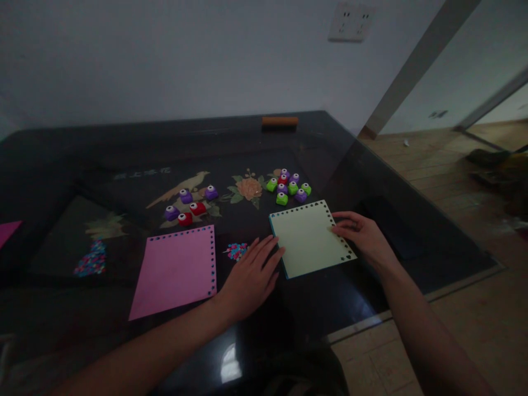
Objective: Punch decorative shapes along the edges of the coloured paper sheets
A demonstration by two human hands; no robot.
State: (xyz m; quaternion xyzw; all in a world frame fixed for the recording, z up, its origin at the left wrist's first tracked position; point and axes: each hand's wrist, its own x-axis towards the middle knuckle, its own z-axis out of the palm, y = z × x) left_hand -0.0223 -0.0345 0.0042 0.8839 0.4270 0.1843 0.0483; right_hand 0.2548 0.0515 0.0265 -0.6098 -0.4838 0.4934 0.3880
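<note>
A pale yellow sheet of paper [307, 236], with a blue-green edge showing beneath it, lies on the dark table in front of me. Small punched shapes line its top and right edges. My right hand [365, 237] grips its right edge, thumb on top. The fingers of my left hand [252, 278] are stretched out, their tips against the left edge of the stack. Left of that hand lies a pink sheet [179, 272] with punched shapes along its top and right edges. A small pile of coloured paper confetti [236, 251] sits between the sheets.
Behind the yellow sheet stand several small craft punches [292, 188] in green, purple and red; more punches [198, 208] stand behind the pink sheet. Other confetti [93, 259] lies far left. A brown cylinder [279, 121] rests near the wall, and a dark flat object [390, 228] lies right.
</note>
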